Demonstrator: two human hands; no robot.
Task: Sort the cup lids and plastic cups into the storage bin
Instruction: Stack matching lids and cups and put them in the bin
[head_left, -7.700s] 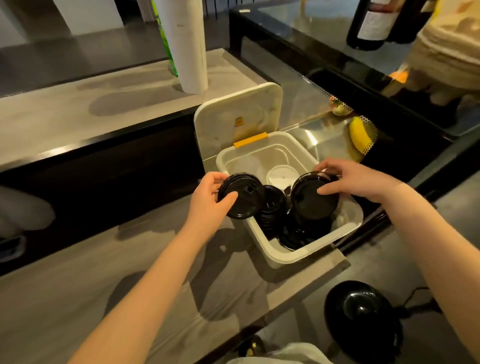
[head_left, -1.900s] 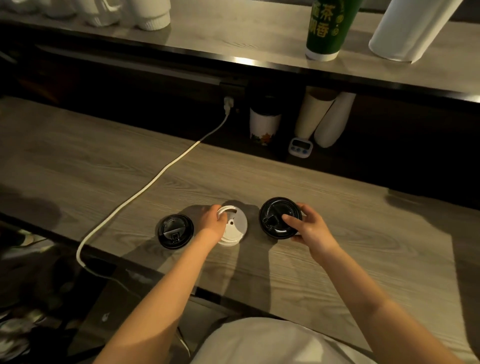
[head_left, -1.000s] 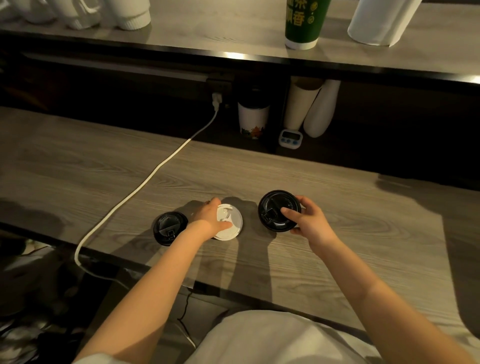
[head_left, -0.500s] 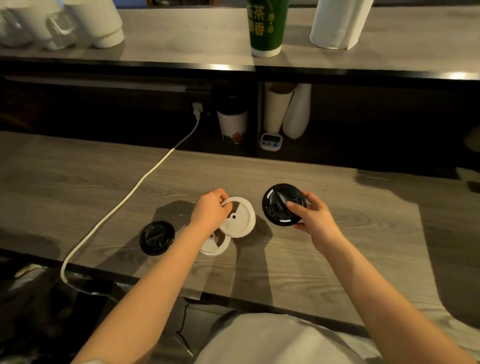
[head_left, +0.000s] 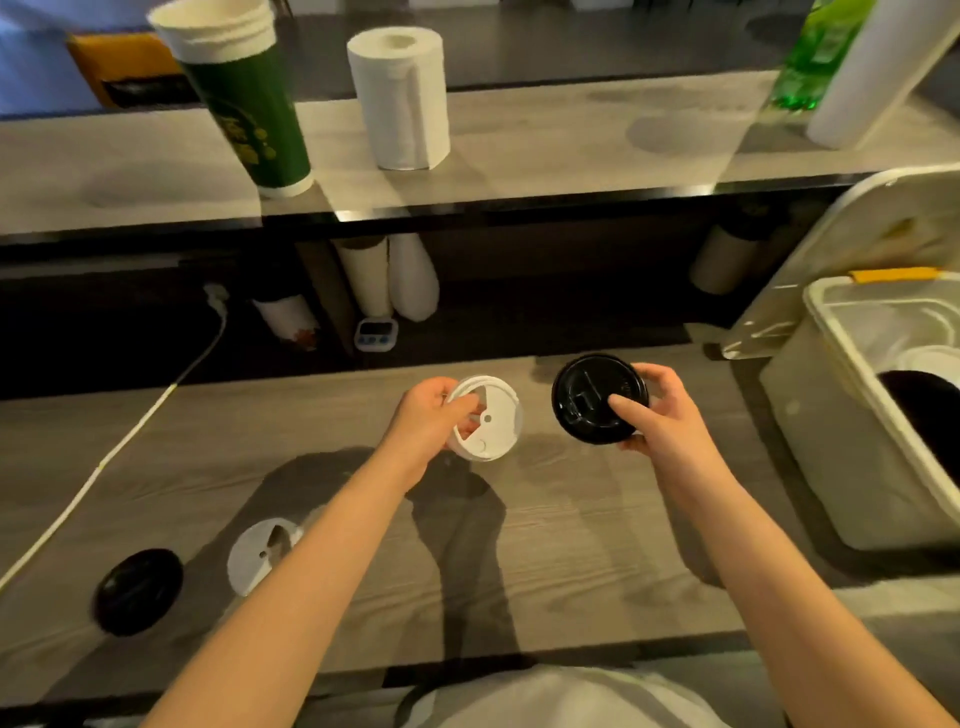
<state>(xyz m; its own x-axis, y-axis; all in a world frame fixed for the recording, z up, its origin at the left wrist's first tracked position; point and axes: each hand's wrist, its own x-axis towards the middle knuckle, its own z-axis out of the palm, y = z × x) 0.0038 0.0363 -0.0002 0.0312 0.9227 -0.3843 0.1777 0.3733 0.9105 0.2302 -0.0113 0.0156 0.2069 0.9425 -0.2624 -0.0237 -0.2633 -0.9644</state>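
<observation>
1. Now the left hand (head_left: 426, 421) pinches a white lid (head_left: 493, 421) by its rim, and the right hand (head_left: 660, 415) grips a black lid (head_left: 592, 400); both lids are held above the counter (head_left: 571, 545)
2. The bin (head_left: 831, 415) stands open to the right, so the right hand is nearer and probably unloads first
3. A spare white lid (head_left: 257, 553) and a spare black lid (head_left: 137, 590) lie at the near left, well apart from the bin

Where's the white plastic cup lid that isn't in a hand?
Head view, lower left: the white lid lies on the grey wooden counter, beside a loose black plastic lid, partly hidden by the left forearm.
</observation>
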